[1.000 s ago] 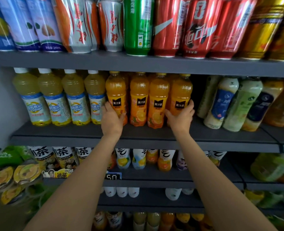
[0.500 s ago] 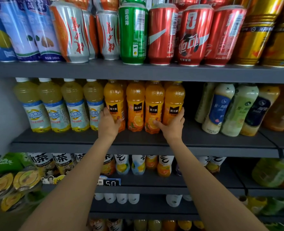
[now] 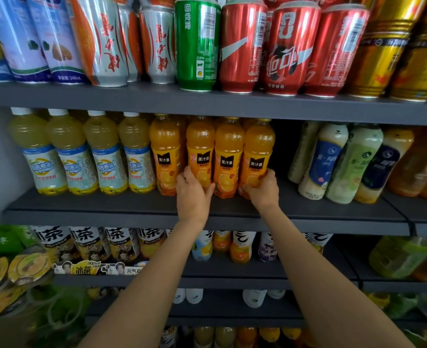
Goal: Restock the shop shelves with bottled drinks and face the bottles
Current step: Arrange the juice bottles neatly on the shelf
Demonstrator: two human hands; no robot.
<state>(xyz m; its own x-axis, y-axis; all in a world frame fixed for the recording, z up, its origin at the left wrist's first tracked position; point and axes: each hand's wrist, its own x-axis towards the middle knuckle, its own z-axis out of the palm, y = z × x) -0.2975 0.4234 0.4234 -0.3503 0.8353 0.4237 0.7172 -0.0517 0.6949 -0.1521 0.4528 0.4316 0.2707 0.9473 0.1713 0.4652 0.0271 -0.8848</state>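
Observation:
Several orange juice bottles with black labels stand in a tight row on the middle grey shelf (image 3: 132, 209). My left hand (image 3: 193, 190) grips the lower part of the second orange bottle (image 3: 200, 151) from the left. My right hand (image 3: 262, 188) grips the base of the rightmost orange bottle (image 3: 257, 156). The first orange bottle (image 3: 164, 156) and the third orange bottle (image 3: 228, 159) stand untouched beside them. All labels face forward. More orange bottles stand behind, mostly hidden.
Pale yellow lemon drink bottles (image 3: 77, 156) stand left of the orange row. Milky tea bottles (image 3: 333, 162) lean at the right, across a dark gap. Cans (image 3: 242, 46) fill the shelf above. Tea and other bottles (image 3: 117, 242) sit on the shelves below.
My left hand has moved right from the first orange bottle to the second. The orange bottles now stand closer together. My right hand stays at the rightmost bottle.

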